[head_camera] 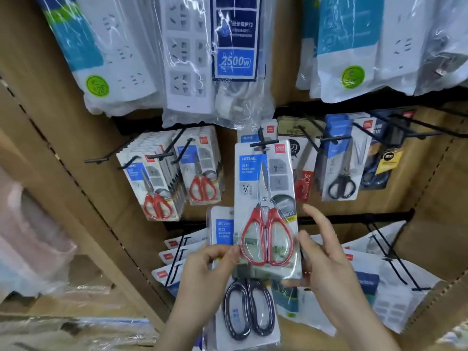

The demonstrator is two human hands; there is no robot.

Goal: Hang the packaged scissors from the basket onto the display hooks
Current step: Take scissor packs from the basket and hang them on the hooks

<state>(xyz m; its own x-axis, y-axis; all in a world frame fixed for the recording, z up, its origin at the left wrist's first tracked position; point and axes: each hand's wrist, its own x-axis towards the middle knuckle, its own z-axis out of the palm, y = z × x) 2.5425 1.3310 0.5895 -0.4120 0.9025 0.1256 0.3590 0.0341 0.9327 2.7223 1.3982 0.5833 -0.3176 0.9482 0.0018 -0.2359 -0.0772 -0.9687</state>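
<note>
A packaged pair of red-handled scissors [266, 214] hangs upright in the middle of the display, its top slot on the black hook [263, 145]. My left hand [210, 267] grips a second pack, black-handled scissors [247, 307], which lies partly behind the red pack; its fingertips reach the red pack's lower left edge. My right hand [326, 259] is at the red pack's lower right edge, thumb against it and fingers spread and straight. The basket is out of view.
More red-handled scissor packs [158, 188] fill the hooks to the left, and black-handled ones [340, 178] hang to the right. Bagged power strips [217, 59] hang above. White packs on lower hooks [395, 282] sit below. A cardboard panel [76, 160] borders the left.
</note>
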